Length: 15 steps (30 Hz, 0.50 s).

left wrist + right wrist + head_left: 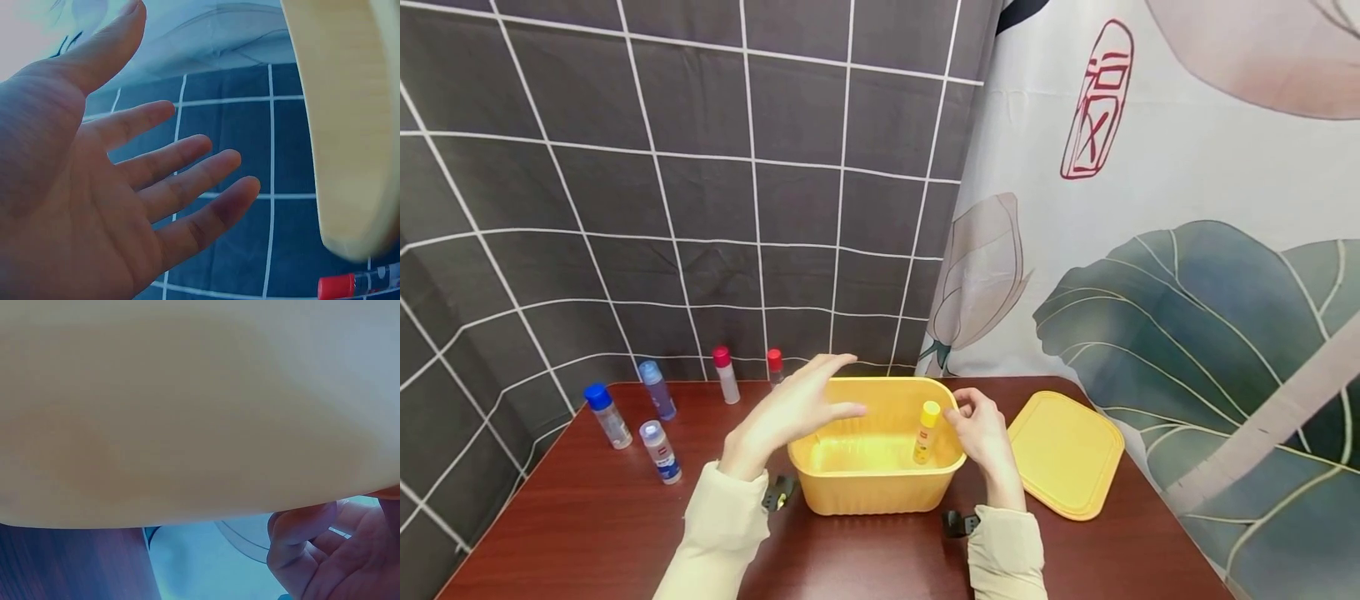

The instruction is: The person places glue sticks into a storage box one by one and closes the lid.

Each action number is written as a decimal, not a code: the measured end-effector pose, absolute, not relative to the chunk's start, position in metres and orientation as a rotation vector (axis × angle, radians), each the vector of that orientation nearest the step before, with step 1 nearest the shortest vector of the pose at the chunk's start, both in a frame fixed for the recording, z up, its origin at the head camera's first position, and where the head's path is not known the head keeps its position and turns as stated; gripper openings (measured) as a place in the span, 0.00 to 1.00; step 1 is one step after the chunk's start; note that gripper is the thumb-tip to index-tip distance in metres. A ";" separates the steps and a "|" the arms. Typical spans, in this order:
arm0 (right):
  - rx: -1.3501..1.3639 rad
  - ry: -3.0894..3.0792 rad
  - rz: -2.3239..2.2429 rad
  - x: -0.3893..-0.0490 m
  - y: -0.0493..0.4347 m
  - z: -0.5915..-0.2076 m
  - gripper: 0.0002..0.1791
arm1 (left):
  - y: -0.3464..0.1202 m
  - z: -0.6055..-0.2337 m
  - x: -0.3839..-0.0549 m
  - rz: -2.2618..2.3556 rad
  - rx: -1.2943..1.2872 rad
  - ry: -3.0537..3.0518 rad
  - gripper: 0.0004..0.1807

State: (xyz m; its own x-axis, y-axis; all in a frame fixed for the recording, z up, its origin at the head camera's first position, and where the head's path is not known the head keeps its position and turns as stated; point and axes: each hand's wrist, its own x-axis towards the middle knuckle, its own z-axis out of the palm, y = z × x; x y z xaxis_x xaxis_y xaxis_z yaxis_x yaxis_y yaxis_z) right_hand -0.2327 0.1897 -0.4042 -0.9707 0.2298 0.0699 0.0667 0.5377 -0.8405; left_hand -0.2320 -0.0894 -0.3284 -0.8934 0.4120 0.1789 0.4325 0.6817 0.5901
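Box (pixel 880 494) of rounded yellow plastic is flanked by the left hand (pixel 790 415), spread wide, and the right hand (pixel 982 427), bent-fingered, its grip impossible to tell. Inside, a slim tube (pixel 927 434) is seen; beyond, a red-capped bottle (pixel 775 365) is partly hidden.

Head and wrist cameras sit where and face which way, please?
Head: head-worn, looks forward and down at the bin; left hand, right hand and sleeves show.
Left wrist: wrist-worn, looks past the left hand at bin and dark cloth.
Right wrist: wrist-worn, looks close at the bin; right hand shows lower right.
Head and left wrist share the dark cloth.
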 end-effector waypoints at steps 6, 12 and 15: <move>-0.249 -2.592 1.400 -0.233 0.189 -0.404 0.15 | -0.109 -0.336 -0.226 -1.121 -0.671 -2.755 0.42; -0.253 -2.589 1.402 -0.233 0.189 -0.404 0.15 | -0.129 -0.350 -0.221 -1.194 -0.588 -2.706 0.41; -0.256 -2.590 1.399 -0.232 0.189 -0.404 0.15 | -0.138 -0.354 -0.217 -1.201 -0.544 -2.708 0.41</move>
